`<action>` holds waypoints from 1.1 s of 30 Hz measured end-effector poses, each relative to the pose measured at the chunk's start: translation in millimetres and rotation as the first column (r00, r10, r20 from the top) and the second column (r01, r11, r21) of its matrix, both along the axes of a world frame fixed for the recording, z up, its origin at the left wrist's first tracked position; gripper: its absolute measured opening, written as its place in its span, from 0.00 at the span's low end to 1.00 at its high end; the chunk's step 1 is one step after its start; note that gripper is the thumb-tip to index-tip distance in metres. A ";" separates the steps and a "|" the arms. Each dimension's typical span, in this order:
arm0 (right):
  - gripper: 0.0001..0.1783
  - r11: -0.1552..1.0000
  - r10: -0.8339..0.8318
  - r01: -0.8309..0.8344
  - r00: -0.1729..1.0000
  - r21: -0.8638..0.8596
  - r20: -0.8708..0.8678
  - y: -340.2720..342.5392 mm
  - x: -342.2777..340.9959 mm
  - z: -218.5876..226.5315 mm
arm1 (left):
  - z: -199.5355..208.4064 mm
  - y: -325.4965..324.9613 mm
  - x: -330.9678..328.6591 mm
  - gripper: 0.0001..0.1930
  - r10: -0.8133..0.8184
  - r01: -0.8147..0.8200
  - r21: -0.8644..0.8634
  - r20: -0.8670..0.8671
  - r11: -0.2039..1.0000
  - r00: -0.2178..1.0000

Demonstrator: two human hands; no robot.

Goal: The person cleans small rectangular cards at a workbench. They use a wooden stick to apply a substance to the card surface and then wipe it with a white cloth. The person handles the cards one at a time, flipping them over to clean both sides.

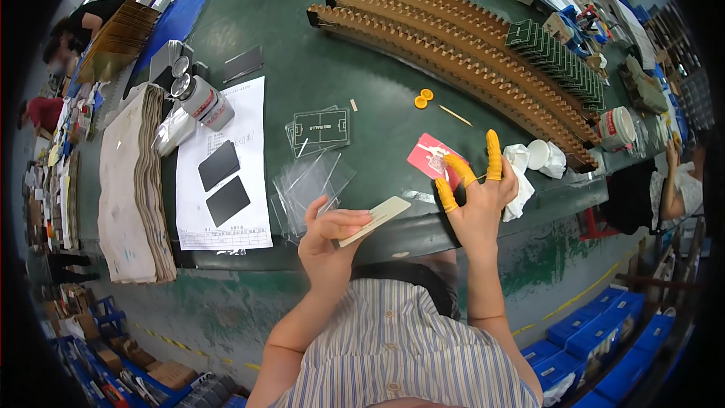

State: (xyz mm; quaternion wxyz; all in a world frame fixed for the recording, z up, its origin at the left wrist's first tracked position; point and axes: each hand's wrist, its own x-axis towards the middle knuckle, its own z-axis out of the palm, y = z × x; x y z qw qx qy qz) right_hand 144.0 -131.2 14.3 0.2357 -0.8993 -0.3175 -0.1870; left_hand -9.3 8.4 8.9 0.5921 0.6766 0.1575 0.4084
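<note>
My left hand [332, 238] holds a pale cream, flat card [376, 221] tilted above the table's near edge, thumb and fingers closed on its left end. To its right, my right hand [477, 200] has its fingers spread, several of them capped with yellow finger cots. A thin pale line shows between two of these fingers; I cannot make out what it is. Beneath the fingertips lies a red card [432, 153] with a white figure, partly covered by the hand. Clear plastic sleeves [306, 185] lie beyond my left hand, beside dark green cards with white lines [322, 130].
Long brown notched racks [423, 38] cross the far right, one holding green cards [555, 60]. Yellow finger cots [424, 97] and a wooden stick [455, 115] lie mid-table. At left are a printed sheet [224, 227] with dark cards, a metal-topped bottle [204, 98] and stacked cloths [124, 181]. White tissue [518, 181] lies right.
</note>
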 end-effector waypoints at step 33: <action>0.15 0.895 0.399 -0.387 0.917 0.220 -0.010 -6.1 -76.7 7.2 | -0.5 -4.3 -5.1 0.06 -0.070 0.074 0.074 -0.065 0.994 0.995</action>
